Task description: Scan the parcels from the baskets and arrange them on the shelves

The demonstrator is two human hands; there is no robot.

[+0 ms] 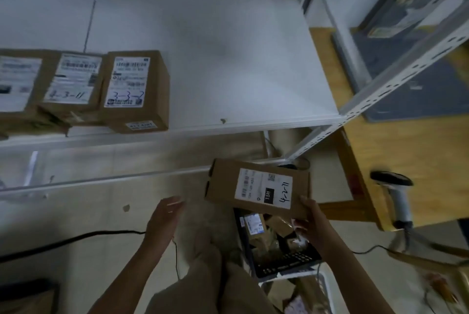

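Observation:
My right hand (pixel 311 222) grips the near right corner of a brown cardboard parcel (pixel 225 186), held in the air below the white shelf (pixel 253 72). Its white label faces up with "4-2-11" handwritten on it. My left hand (pixel 166 214) hangs open with straight fingers, a short way left of the parcel and not touching it. Under the parcel stands a dark basket (pixel 286 263) with several more parcels inside. Three labelled parcels (pixel 137 90) stand at the shelf's left end. A handheld scanner (pixel 396 194) rests on the wooden table (pixel 406 151) at right.
The shelf's perforated white post (pixel 396 80) slants across the upper right. A lower shelf rail (pixel 114 179) runs below. A black cable (pixel 63 240) lies on the floor at left. A white basket (pixel 322 288) sits beneath the dark one. My trousered legs fill the bottom centre.

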